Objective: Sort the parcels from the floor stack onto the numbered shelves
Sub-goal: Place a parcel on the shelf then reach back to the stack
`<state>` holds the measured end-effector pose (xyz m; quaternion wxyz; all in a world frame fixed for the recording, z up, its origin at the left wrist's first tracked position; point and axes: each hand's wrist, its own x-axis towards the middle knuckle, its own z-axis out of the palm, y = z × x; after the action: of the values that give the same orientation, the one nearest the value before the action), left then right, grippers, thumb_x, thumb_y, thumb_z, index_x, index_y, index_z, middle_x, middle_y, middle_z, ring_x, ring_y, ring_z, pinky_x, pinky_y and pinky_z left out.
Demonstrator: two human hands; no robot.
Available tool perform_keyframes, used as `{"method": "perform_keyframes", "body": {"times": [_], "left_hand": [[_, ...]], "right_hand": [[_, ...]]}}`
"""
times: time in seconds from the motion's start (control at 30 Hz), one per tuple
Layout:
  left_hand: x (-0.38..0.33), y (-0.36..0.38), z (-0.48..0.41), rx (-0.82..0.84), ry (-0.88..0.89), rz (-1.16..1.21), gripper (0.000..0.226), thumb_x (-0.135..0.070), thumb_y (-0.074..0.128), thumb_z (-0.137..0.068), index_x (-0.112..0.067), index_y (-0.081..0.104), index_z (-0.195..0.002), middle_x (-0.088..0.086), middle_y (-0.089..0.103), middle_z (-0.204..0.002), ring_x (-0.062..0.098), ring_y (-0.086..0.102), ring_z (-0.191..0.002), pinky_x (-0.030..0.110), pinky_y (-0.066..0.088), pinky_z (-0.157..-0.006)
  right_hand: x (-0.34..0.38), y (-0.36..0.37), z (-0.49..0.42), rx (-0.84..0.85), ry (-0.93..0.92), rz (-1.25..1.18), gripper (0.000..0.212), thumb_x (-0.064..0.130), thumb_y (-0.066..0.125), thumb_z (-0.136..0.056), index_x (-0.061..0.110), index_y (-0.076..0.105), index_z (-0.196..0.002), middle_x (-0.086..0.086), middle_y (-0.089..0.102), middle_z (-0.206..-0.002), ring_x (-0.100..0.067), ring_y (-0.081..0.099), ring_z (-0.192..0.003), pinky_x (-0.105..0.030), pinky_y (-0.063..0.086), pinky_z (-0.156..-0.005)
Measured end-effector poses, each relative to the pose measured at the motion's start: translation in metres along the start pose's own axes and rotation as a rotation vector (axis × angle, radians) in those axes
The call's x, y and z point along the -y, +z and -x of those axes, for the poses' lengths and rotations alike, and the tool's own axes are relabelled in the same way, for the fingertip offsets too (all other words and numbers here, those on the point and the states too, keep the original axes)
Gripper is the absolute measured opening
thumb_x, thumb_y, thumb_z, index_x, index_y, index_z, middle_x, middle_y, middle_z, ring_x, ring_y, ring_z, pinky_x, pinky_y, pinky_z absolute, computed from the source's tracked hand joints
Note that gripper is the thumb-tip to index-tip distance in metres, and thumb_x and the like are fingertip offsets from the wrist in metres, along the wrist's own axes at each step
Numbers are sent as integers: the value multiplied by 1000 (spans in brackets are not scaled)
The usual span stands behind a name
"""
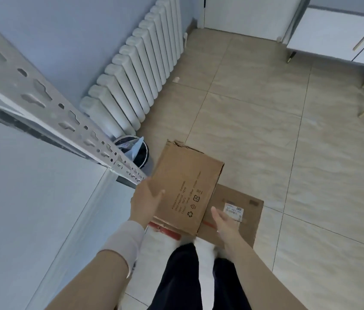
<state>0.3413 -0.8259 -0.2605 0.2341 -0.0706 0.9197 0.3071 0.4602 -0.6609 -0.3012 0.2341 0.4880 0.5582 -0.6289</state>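
Head view
Top box [185, 189]: plain brown cardboard, printed symbols on its face, far corner torn; tilted, lifted above a second box.
Left hand [146, 201]: clamped on the top box's left edge, thumb over the face, fingers hidden beneath.
Right hand [225, 222]: spread open, fingers apart, just beside the top box's right edge; contact could not be told.
Lower box [239, 222]: flat on the floor [266, 142], white label upward, red tape [165, 229] along its near edge.
Shelf post [42, 97]: grey slotted metal, slanted across the left, close to the top box's left corner.
Bin [139, 153]: dark, round, wedged between post and radiator [145, 70].
Cabinet [333, 34]: white, well apart, far right.
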Motion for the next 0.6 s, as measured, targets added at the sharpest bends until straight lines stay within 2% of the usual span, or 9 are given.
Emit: {"method": "perform_keyframes", "body": {"times": [0.13, 0.33, 0.4, 0.47, 0.57, 0.6], "left_hand": [[14, 8, -27, 64, -42, 100, 59, -30, 62, -89, -14, 35, -139, 3, 46, -140, 24, 46, -127, 38, 37, -103], [25, 21, -46, 117, -44, 145, 61, -31, 63, -87, -15, 35, -140, 2, 49, -135, 22, 50, -121, 32, 41, -95], [27, 21, -48, 109, -62, 156, 65, -37, 64, -86, -16, 35, -140, 2, 49, -136, 22, 50, -121, 36, 43, -97], [27, 19, -49, 106, -83, 181, 66, -43, 63, -85, -16, 36, -139, 2, 49, -136, 23, 51, -120, 38, 43, -97], [23, 14, -45, 83, -116, 245, 67, -49, 60, -84, -15, 36, -137, 2, 51, -133, 23, 52, -117, 36, 42, -94], [21, 12, -43, 80, -126, 274, 67, -50, 60, -84, -16, 36, -137, 2, 51, -133, 23, 52, -117, 36, 41, -94]], "right_hand": [[-3, 22, -23, -87, 79, -123, 56, 50, 35, -96, 17, 43, -140, -3, 47, -142, -25, 44, -131, -42, 32, -112], [-10, 42, -35, -145, 130, -289, 45, 42, 38, -99, 13, 54, -130, -6, 59, -128, -24, 53, -120, -43, 40, -107], [-5, 44, -29, -151, 119, -318, 38, 37, 38, -100, 11, 58, -119, -3, 64, -114, -20, 59, -105, -34, 48, -94], [2, 43, -17, -155, 73, -362, 27, 34, 39, -100, 17, 57, -110, 2, 61, -100, -10, 56, -84, -20, 47, -73], [15, 40, -1, -158, -38, -370, 27, 37, 46, -97, 17, 58, -110, 8, 58, -98, -3, 50, -82, -20, 38, -77], [20, 38, 4, -161, -66, -378, 28, 37, 49, -95, 16, 59, -110, 10, 59, -94, 0, 50, -80, -19, 38, -74]]}}
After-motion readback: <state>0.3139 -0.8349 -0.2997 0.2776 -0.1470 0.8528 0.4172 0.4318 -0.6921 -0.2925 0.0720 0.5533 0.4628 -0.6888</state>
